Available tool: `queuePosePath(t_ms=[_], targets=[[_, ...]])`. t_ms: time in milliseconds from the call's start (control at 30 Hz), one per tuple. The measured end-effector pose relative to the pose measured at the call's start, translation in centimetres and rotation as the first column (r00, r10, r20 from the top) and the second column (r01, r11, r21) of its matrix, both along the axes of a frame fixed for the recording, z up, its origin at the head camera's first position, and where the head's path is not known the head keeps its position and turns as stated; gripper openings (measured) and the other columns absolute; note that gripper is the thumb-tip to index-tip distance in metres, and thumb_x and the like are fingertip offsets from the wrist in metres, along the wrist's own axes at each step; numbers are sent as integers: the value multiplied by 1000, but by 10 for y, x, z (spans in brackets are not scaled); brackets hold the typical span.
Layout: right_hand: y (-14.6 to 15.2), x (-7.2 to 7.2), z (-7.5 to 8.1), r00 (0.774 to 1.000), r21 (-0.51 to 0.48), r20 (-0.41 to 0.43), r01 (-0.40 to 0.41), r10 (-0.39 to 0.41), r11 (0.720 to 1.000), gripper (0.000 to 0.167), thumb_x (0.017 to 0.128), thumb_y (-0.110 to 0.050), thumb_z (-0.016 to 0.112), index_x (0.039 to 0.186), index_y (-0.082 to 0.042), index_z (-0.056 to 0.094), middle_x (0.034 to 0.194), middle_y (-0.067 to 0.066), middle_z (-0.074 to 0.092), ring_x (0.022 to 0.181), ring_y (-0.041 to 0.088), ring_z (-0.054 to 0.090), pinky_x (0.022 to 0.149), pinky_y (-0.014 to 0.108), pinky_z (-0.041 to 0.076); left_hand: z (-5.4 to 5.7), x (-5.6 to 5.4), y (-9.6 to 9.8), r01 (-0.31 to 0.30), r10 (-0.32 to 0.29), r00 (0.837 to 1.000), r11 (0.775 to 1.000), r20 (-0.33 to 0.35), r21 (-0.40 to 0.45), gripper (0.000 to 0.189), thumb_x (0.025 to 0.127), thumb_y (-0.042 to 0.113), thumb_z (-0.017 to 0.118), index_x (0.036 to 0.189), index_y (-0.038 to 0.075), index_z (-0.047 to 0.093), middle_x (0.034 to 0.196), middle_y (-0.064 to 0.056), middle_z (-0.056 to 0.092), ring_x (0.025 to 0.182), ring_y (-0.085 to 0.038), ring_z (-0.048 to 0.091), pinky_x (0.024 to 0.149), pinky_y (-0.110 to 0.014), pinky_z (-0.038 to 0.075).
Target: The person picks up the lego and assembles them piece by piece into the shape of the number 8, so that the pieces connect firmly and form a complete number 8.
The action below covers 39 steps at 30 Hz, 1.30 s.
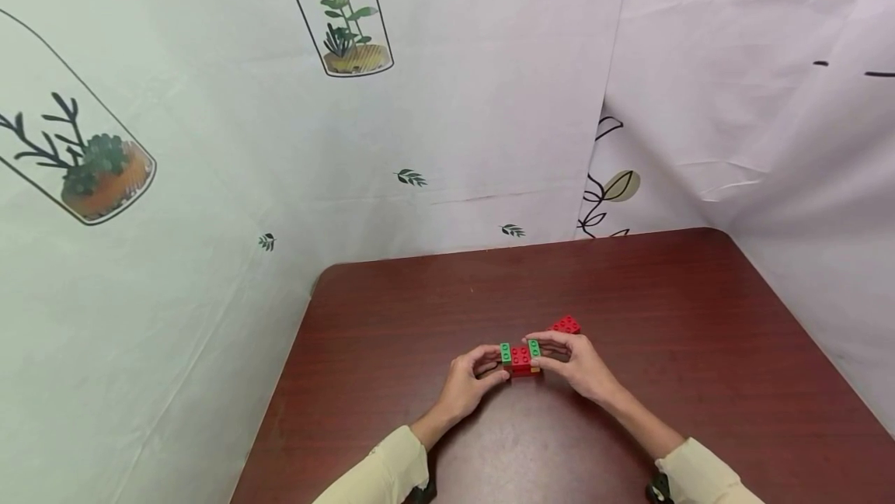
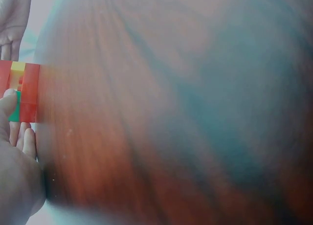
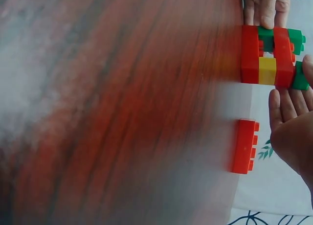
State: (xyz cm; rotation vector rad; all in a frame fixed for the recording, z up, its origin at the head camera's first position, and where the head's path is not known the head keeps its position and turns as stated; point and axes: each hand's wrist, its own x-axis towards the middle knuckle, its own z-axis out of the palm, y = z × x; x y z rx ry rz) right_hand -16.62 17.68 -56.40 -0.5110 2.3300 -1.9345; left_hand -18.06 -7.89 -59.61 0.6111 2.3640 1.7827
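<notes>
A small stack of toy building bricks (image 1: 520, 358) stands on the table between both hands. In the right wrist view it has a red bottom brick (image 3: 250, 54), a green brick (image 3: 266, 39) and a yellow brick (image 3: 267, 71) side by side above, then another red brick (image 3: 283, 58). Two green bricks top its ends. My left hand (image 1: 467, 384) holds the stack's left end, its thumb on the middle green brick (image 2: 15, 107). My right hand (image 1: 583, 368) pinches the right-end top green brick (image 1: 534, 349) between thumb and fingers.
A loose red brick (image 1: 569, 324) lies on the table just behind the right hand. The dark reddish-brown table (image 1: 391, 318) meets a white cloth (image 1: 475, 139) with plant prints at its back, and cloth also hangs at both sides.
</notes>
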Motion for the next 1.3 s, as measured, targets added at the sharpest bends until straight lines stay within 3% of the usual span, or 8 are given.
queuePosePath(t_ms=[333, 1033, 1300], targets=[[0, -3, 4, 999, 68, -47, 10, -7, 998, 39, 91, -13, 85, 127, -2, 75, 119, 13, 76, 109, 25, 75, 89, 23, 60, -1, -1, 0, 0, 0, 1000, 1000, -23, -3, 36, 92, 5, 83, 127, 4, 73, 126, -12, 74, 117, -22, 72, 100, -30, 58], [-1, -5, -1, 997, 71, -78, -1, 6, 997, 36, 92, -14, 85, 125, -3, 76, 116, 12, 77, 107, 22, 76, 88, 24, 61, -2, 0, -2, -19, 19, 1000, 1000, -9, -22, 37, 93, 8, 83, 128, 7, 73, 127, -11, 74, 117, -23, 72, 100, -33, 58], [1, -1, -2, 998, 60, -68, 1, 3, 998, 38, 92, -7, 84, 127, 3, 73, 118, 17, 76, 112, 30, 74, 91, 30, 61, -1, 3, 0, -18, 18, 1000, 1000, -12, -12, 36, 93, 8, 84, 127, 5, 73, 126, -12, 74, 116, -22, 72, 99, -29, 58]])
